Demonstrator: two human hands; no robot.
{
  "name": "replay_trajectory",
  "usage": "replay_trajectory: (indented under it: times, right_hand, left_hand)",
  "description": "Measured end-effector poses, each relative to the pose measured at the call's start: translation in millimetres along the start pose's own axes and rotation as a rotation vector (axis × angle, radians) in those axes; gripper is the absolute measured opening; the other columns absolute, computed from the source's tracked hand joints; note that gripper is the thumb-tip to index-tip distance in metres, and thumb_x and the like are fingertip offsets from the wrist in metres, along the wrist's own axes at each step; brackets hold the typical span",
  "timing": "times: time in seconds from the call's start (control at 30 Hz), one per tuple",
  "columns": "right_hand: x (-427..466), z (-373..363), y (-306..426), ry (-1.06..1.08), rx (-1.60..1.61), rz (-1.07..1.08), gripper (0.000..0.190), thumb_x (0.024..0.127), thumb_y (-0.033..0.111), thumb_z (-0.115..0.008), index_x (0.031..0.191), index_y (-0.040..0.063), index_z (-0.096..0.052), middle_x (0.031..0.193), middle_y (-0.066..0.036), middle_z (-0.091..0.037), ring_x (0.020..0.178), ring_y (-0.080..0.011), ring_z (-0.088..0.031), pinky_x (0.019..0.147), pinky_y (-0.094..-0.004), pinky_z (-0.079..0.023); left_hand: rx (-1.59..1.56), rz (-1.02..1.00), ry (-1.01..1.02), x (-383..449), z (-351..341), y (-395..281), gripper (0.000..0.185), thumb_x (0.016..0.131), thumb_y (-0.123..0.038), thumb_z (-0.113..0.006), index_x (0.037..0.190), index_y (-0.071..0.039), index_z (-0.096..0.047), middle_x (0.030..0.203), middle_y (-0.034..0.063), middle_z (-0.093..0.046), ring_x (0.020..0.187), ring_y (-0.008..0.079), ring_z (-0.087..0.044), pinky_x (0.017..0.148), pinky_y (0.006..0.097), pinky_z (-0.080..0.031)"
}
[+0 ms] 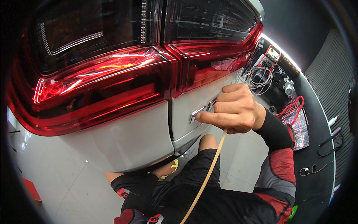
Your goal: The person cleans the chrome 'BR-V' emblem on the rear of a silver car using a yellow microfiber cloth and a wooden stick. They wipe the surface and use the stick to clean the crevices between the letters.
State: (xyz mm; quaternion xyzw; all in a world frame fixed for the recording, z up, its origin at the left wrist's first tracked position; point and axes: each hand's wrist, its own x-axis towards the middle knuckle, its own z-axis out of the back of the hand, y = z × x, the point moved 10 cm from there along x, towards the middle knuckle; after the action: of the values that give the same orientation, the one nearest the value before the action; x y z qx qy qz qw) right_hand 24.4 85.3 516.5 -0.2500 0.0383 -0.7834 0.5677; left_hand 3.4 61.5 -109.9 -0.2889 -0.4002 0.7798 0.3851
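Note:
My right hand is curled against the white rear panel of a car, below its tail light. One finger touches a chrome emblem letter, and more chrome lettering runs under the knuckles. From beneath this fist a slim tan cord or rod extends down past my body; the hand hides its upper end, so whether I grip it cannot be told. Lower down, beside the bumper edge, my left hand holds a yellow cloth, partly hidden by the car.
At right, a black air compressor with coiled hose stands by the wall. A red-handled item and a plastic-wrapped sheet lie nearby. My knees are bent close to the bumper. A red object sits on the tiled floor at left.

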Motion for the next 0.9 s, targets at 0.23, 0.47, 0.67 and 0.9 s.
replay_trajectory:
  times: [0.23,0.47,0.67,0.9]
  right_hand:
    - [-66.9,13.8,7.1,-0.243,-0.12,-0.204,0.04,0.077,0.014,-0.078,0.117,0.007,-0.078,0.059,0.002,-0.037,0.046,-0.0147,-0.042,0.046,-0.0322,-0.031]
    - [-281.8,-79.4,35.8,-0.566,0.125,-0.911,0.023,0.1,0.017,-0.064,0.107,0.0,-0.077,0.062,-0.008,-0.05,0.049,-0.0227,-0.048,0.049,-0.037,-0.034]
    - [-372.9,-228.3,100.0,-0.773,0.555,-1.256,0.049,0.114,0.03,-0.038,0.101,-0.002,-0.072,0.066,-0.006,-0.053,0.055,-0.0151,-0.049,0.052,-0.03,-0.035]
    - [-336.8,-283.4,126.8,-0.719,1.031,-1.12,0.047,0.113,0.028,-0.042,0.093,-0.002,-0.073,0.061,-0.004,-0.051,0.054,-0.0148,-0.047,0.052,-0.0298,-0.034]
  left_hand:
    - [-0.01,-0.018,0.057,-25.9,15.9,-61.7,0.035,0.104,-0.03,-0.061,0.124,-0.005,-0.073,0.126,0.0202,-0.072,0.119,0.0378,-0.068,0.103,0.0446,-0.052]
    - [0.205,-0.152,-0.782,-131.4,93.0,-184.3,0.026,0.098,-0.019,-0.067,0.121,-0.012,-0.077,0.116,0.0147,-0.071,0.104,0.0339,-0.07,0.096,0.0445,-0.054]
    - [0.306,0.315,-1.343,-237.6,134.1,-228.3,0.023,0.103,-0.02,-0.061,0.094,-0.002,-0.072,0.081,0.011,-0.07,0.07,0.0321,-0.068,0.066,0.0387,-0.054]
    - [0.616,-0.439,-2.077,-250.4,201.5,-386.7,0.055,0.096,-0.028,-0.076,0.135,0.001,-0.05,0.129,0.0281,-0.064,0.104,0.0348,-0.071,0.092,0.0434,-0.061]
